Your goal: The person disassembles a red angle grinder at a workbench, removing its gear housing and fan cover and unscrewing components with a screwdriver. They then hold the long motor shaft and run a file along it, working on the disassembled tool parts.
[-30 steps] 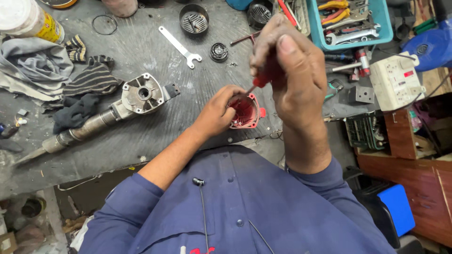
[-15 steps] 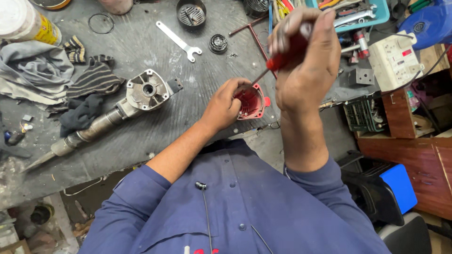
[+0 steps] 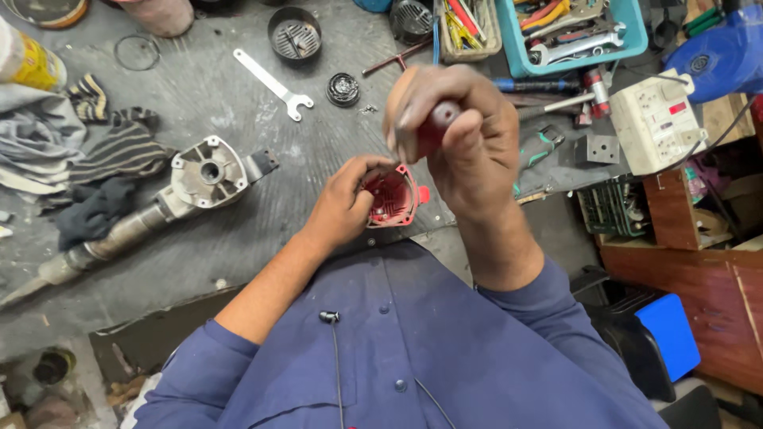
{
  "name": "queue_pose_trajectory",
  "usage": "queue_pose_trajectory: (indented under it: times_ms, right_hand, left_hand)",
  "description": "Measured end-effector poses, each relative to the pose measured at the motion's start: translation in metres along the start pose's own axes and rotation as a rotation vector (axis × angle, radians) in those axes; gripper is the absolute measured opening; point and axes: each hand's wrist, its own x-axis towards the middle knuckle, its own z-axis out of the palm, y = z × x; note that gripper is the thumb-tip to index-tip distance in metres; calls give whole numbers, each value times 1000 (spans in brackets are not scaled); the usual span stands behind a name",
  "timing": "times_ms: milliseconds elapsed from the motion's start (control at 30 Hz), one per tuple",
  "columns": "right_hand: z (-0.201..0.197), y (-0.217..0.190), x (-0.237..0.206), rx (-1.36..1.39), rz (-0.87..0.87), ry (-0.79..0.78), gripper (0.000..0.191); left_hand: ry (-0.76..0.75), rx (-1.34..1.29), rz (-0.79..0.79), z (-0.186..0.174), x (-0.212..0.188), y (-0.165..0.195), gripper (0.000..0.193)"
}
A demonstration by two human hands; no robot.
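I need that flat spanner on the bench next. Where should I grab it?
Take the spanner by its plain shaft, pinching the long edges from above. It lies flat on the bench, forked end toward the person, with bare surface either side of the shaft.

- My right hand [image 3: 465, 147] has lifted higher above the red housing [image 3: 393, 196] and now shows its fist end-on, with the red handle [image 3: 435, 119] pointing up toward me.
- The shaft I could see a moment ago is now hidden behind my fist.
- My left hand [image 3: 346, 199] has turned the housing so its open side faces up more.
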Motion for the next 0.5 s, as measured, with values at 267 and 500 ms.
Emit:
queue_pose_trajectory:
  times_ms: [267, 500]
  right_hand:
    - [-17, 1, 23, 149, 77, -59, 45]
    - [-32, 20, 21, 192, 51, 57, 55]
  left_hand:
    - [-39, 122, -39, 10, 20, 4, 50]
    - [-104, 151, 141, -2, 28, 7, 65]
